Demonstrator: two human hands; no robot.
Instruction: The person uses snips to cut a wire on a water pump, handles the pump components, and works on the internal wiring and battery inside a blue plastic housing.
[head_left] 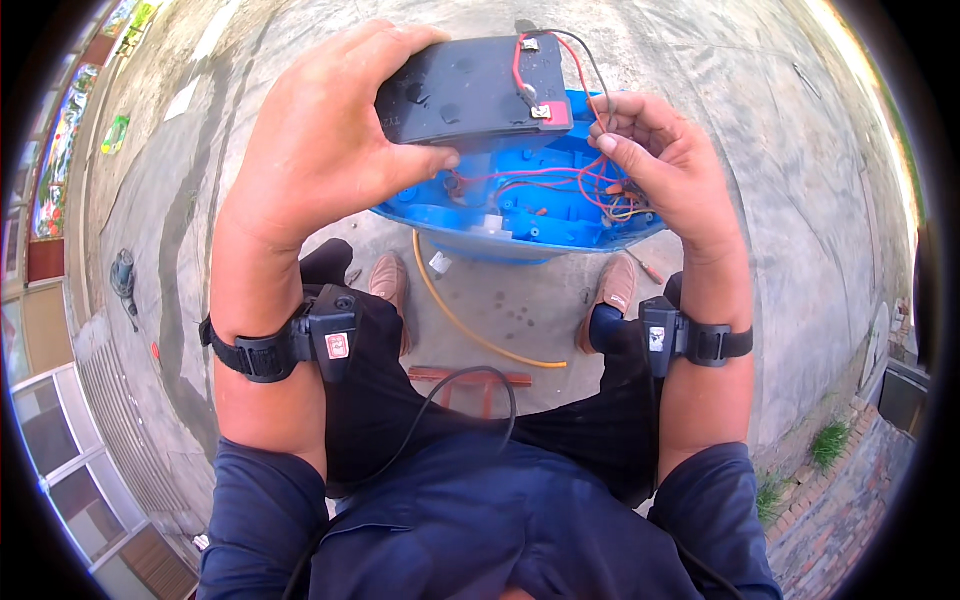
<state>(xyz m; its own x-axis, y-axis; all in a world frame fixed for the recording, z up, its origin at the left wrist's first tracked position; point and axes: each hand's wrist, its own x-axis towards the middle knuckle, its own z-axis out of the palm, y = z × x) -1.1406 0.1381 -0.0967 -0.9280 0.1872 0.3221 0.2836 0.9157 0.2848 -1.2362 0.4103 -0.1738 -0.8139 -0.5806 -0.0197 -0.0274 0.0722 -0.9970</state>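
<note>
My left hand (330, 130) grips a black box-shaped battery (465, 90) by its left end, thumb below and fingers over the top. The battery is held up above an open blue plastic housing (540, 215). Red and black wires (578, 65) run from its two metal terminals toward my right hand (655, 155). There the thumb and fingers pinch the wires near the housing's right side. Inside the housing, a tangle of pink, red and yellowish wires (610, 190) lies loose, with small orange connectors among them. The battery hides part of the housing's far side.
A yellow hose (450, 315) curves from under the housing across the ground between my shoes. A red metal piece (470, 377) lies nearer to me. By my right shoe is a screwdriver (652, 268). A power tool (123, 285) rests on the ground far left.
</note>
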